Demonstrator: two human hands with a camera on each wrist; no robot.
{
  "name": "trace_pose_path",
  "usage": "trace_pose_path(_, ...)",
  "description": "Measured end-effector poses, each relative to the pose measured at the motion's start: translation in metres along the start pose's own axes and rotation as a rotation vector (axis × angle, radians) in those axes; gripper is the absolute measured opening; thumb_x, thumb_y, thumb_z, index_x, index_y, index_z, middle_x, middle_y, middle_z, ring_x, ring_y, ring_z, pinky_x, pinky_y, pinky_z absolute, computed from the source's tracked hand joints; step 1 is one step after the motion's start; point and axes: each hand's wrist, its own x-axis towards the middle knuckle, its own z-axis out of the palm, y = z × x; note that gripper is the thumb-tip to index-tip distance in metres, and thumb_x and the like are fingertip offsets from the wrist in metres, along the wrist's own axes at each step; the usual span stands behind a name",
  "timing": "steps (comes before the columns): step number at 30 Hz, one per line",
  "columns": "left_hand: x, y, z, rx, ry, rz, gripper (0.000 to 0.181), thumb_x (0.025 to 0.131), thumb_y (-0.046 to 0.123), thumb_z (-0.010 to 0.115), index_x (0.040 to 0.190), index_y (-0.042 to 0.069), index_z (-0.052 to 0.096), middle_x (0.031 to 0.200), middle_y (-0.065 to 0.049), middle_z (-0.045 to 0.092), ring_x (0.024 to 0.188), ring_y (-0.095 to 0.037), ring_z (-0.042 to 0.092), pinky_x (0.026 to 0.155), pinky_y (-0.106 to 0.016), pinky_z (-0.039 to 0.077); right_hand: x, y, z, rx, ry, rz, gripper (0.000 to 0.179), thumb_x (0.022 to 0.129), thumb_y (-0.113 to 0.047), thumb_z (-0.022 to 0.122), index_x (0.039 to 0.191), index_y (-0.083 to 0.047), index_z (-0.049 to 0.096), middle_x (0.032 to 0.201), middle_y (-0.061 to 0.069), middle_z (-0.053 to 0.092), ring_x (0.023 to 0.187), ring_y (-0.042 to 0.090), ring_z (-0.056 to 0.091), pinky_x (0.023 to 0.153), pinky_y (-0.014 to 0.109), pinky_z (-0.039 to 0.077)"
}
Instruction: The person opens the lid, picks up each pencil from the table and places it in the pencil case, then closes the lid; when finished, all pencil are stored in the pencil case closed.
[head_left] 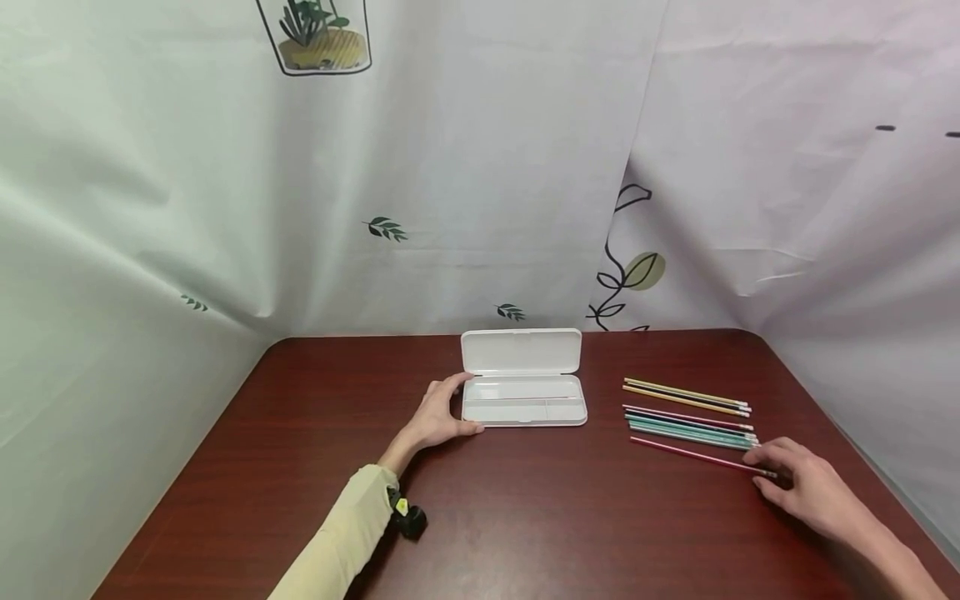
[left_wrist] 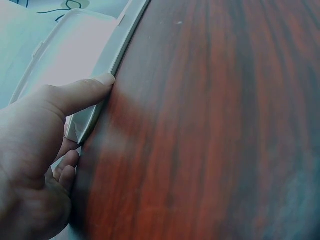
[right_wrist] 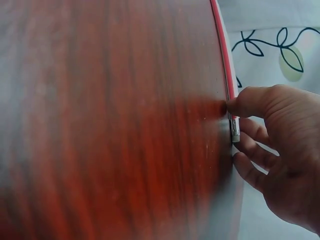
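An open white pencil case [head_left: 525,412] lies near the back of the table with its lid [head_left: 522,352] raised. My left hand [head_left: 438,414] holds its left end, thumb on the front edge and fingers round the back corner. A thin reddish pencil [head_left: 528,397] lies inside the case's rear compartment. At the right, my right hand [head_left: 806,487] pinches a red pencil [head_left: 697,454] near its eraser end, which the right wrist view shows between thumb and fingers. The pencil [right_wrist: 224,47] lies along the table, its tip pointing left.
Beyond the red pencil lie several teal pencils [head_left: 686,431], then a dark red one [head_left: 686,417]. Farther back is a group of yellow and black pencils [head_left: 686,395]. The brown table [head_left: 570,517] meets a white printed curtain [head_left: 480,167] at its back and sides.
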Motion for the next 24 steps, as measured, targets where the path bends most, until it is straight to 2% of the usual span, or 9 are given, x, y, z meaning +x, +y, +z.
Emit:
trace_pose_path(6,-0.0006,0.0005,-0.0002,0.0,-0.001,0.002,0.088,0.068,0.025,0.091,0.145,0.014,0.05,0.122,-0.011,0.056,0.116,-0.028,0.045,0.096,-0.048,0.039,0.002,-0.0017,0.0005,0.009,-0.006,0.0,0.043,0.063,0.012,0.085,0.093,-0.014,0.07,0.092,-0.006,0.059,0.082,-0.003,0.059,0.067,0.006,0.04)
trace_pose_path(14,-0.0011,0.001,-0.0002,-0.005,0.005,0.003,0.088,0.068,0.024,0.092,0.144,0.014,0.051,0.121,-0.011,0.056,0.116,-0.028,0.045,0.096,-0.048,0.039,0.0052,-0.0009,0.0014,0.018,-0.002,-0.043,0.044,0.063,0.015,0.083,0.094,-0.015,0.071,0.092,-0.01,0.059,0.08,-0.001,0.059,0.067,0.007,0.04)
trace_pose_path(24,-0.0008,0.0006,-0.0011,0.0,-0.005,0.013,0.088,0.068,0.025,0.092,0.145,0.012,0.05,0.121,-0.012,0.056,0.115,-0.029,0.045,0.095,-0.048,0.04,0.0059,0.0004,0.0022,0.031,-0.053,-0.04,0.044,0.069,0.017,0.078,0.096,-0.017,0.07,0.089,-0.014,0.052,0.072,-0.001,0.045,0.058,0.023,0.039)
